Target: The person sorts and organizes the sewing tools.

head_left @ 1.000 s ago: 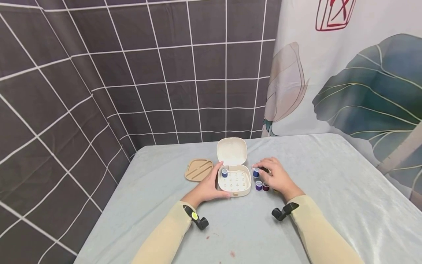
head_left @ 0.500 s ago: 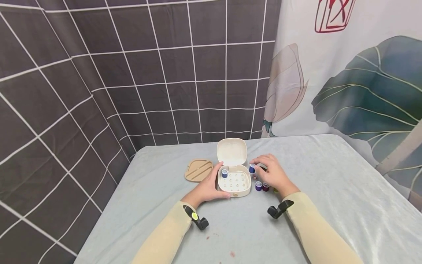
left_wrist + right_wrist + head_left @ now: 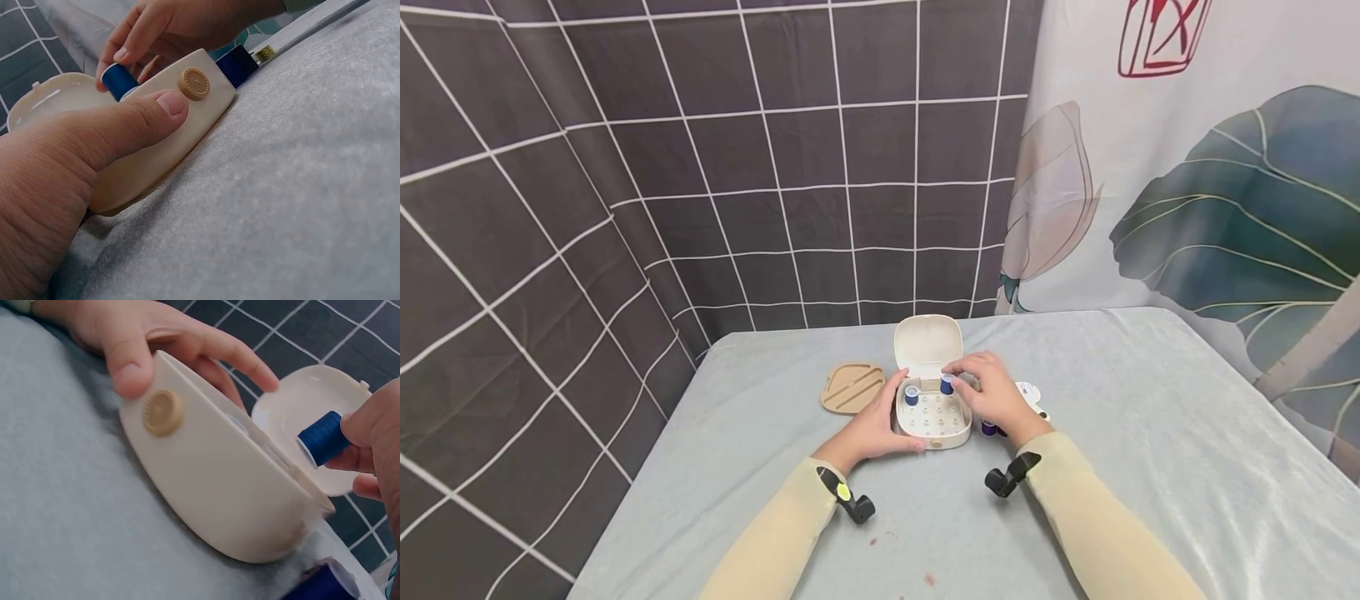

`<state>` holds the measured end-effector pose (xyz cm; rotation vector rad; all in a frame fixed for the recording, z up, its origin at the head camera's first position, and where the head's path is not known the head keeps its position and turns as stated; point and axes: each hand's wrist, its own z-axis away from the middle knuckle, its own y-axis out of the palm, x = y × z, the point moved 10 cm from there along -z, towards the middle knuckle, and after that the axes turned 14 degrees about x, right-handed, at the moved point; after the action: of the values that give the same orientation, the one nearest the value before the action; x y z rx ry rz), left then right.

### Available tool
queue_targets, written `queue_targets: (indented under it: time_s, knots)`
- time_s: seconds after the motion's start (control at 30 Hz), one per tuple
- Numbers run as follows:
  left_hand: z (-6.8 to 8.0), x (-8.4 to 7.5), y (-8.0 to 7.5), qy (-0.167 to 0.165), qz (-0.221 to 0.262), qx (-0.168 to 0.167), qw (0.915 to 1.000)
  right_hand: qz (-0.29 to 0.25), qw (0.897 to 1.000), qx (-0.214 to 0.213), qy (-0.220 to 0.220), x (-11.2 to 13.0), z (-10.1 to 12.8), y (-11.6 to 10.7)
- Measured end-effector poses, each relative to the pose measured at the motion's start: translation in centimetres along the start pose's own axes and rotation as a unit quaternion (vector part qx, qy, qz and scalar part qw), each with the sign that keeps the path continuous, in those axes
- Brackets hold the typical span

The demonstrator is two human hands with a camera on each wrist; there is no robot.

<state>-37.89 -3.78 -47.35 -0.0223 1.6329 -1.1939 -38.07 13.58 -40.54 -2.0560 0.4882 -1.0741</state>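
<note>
A cream sewing box [image 3: 936, 442] stands on the cloth, its lid [image 3: 927, 342] raised at the back. My left hand [image 3: 868, 429] grips the box's left side, with its thumb on the front wall near the button-shaped catch [image 3: 164, 413]. Between thumb and fingers, my right hand [image 3: 996, 400] pinches a blue thread spool [image 3: 324, 439] above the back right of the box. Rows of small pegs line the white floor [image 3: 934, 412] inside. Another blue spool [image 3: 912, 395] is upright at the back left of those pegs.
Left of the box lies a tan grooved tray [image 3: 852, 388]. To the right, a purple spool [image 3: 988, 428] and a white card [image 3: 1028, 390] are partly hidden by my right hand. A dark grid curtain [image 3: 880, 217] hangs behind the table.
My right hand has lifted the blue spool from beside the box and carried it left, over the box's back right. The left hand has kept its place.
</note>
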Motion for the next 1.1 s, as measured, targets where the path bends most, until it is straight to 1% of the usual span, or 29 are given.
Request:
queue_targets:
  time_s: [0.13,0.33,0.4,0.57,0.67,0.93,1.1]
  knots:
    - [0.0,0.0,0.0,0.002,-0.004,0.0,1.0,0.027,0.999,0.011,0.014,0.5,-0.4,0.9]
    - [0.0,-0.2,-0.2,0.007,-0.012,-0.003,0.9999,0.043,0.999,0.016,0.001,1.7,-0.9,1.8]
    - [0.0,-0.3,-0.2,0.009,-0.01,-0.003,0.9999,0.049,0.999,0.02,0.005,1.7,-1.1,2.1]
    - [0.1,-0.3,-0.1,0.012,-0.008,-0.002,0.9999,0.067,0.996,0.04,0.048,1.2,-1.3,3.0]
    - [0.0,-0.3,-0.1,0.014,-0.007,-0.004,0.9999,0.076,0.994,0.045,0.065,1.1,-1.4,3.3]
    - [-0.1,-0.1,-0.1,0.019,-0.008,-0.004,0.9998,0.1,0.992,0.043,0.067,1.4,-1.7,3.6]
    - [-0.1,-0.2,-0.1,0.023,-0.006,-0.008,0.9997,0.129,0.988,0.043,0.069,1.5,-1.8,4.0]
